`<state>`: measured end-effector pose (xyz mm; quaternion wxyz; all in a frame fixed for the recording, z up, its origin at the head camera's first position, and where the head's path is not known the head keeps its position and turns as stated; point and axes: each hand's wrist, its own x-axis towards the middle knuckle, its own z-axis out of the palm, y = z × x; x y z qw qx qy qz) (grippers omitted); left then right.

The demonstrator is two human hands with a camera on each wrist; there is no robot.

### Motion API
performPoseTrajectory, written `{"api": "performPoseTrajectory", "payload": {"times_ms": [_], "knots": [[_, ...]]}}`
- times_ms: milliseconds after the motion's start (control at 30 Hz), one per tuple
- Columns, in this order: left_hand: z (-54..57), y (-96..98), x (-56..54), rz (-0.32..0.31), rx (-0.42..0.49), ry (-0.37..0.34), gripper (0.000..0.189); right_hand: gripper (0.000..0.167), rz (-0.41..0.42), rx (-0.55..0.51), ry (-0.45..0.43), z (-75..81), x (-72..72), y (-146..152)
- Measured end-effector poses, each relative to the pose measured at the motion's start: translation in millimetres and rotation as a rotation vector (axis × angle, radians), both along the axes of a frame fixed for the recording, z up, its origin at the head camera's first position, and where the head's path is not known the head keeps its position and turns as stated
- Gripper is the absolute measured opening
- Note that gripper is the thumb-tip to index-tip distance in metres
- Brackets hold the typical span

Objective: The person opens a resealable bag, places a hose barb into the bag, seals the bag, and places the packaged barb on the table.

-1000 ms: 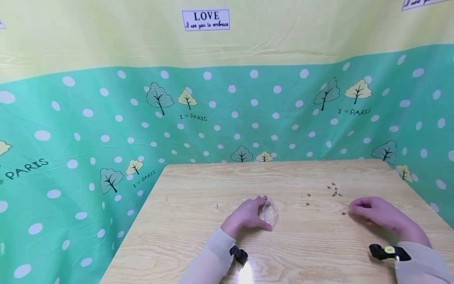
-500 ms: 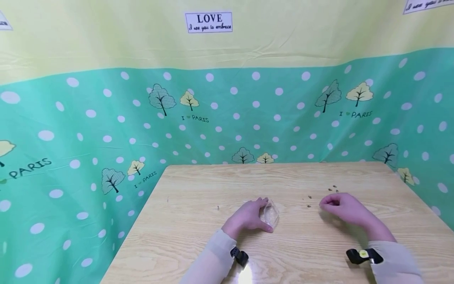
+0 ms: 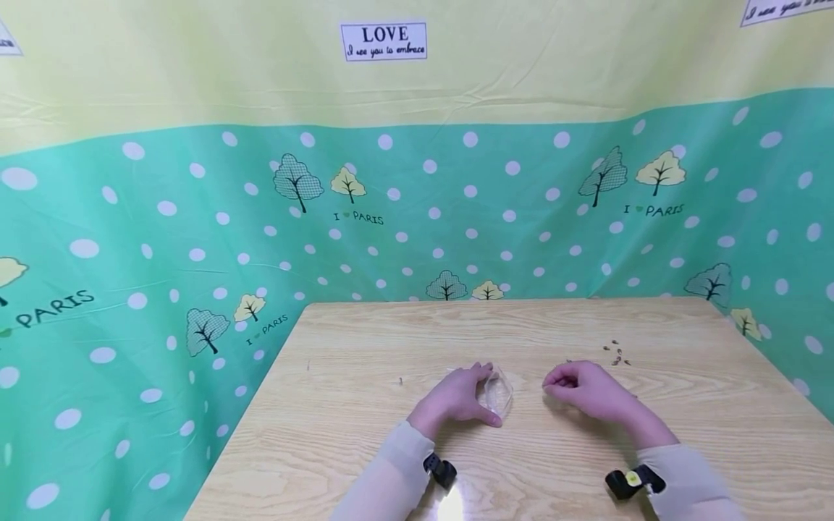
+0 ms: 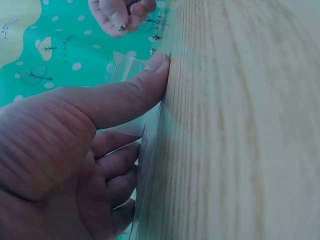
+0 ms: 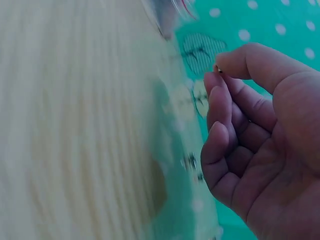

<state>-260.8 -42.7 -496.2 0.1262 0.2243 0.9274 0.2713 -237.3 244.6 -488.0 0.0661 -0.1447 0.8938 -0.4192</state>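
Observation:
My left hand (image 3: 456,394) grips a clear plastic zip bag (image 3: 499,394) on the table, with thumb and fingers spread along its mouth. In the left wrist view the bag's zip edge (image 4: 120,66) stands up behind the thumb, the other fingers curled against the film. To the right of the bag, my right hand (image 3: 586,389) pinches a tiny dark, shiny piece (image 5: 218,70) between thumb and index fingertip, its kind too small to make out. That hand is apart from the bag, close over the tabletop.
Several like pieces (image 3: 618,352) lie scattered on the wooden table (image 3: 365,449), beyond and to the right of my right hand. A small pinkish bit (image 3: 400,380) lies left of my left hand. A green dotted curtain (image 3: 469,210) hangs behind the table.
My right hand has moved left across the table toward the bag, fingertips still pinched together. The left hand and the bag have stayed in place.

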Motion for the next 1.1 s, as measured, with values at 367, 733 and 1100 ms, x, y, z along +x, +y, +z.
{"api": "performPoseTrajectory", "payload": {"times_ms": [367,733,1100], "knots": [[-2.5,1.9,-1.3,0.004,0.015,-0.011,0.107,0.011,-0.043,-0.066,0.054,-1.6,4.4,-41.0],[-2.6,-1.5,-1.0,-0.002,0.014,0.003,0.107,0.014,-0.088,-0.139,0.076,-5.8,4.8,-60.5],[-1.6,-0.3,-1.9,-0.009,0.015,-0.005,0.107,0.014,-0.105,-0.155,0.092,-6.7,7.2,-65.3]]}}
